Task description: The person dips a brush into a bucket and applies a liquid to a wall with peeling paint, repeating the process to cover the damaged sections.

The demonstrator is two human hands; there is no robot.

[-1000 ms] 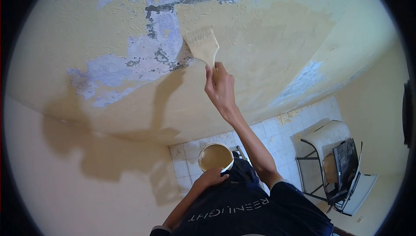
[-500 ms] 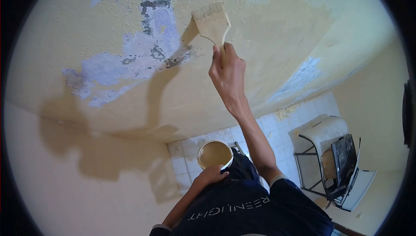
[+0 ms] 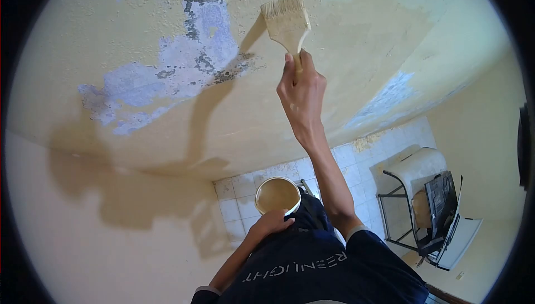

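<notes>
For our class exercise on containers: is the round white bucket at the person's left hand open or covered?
Open: no lid covers the round white bucket, and its tan inside is in plain view.

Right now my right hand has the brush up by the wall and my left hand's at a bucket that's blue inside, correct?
Not quite: the head view shows the bucket is tan inside, not blue. Your right hand does have the brush by the wall, and your left hand is at the bucket.

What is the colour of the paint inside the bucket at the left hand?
The paint is tan, a yellowish brown; it shows best in the head view.
</notes>
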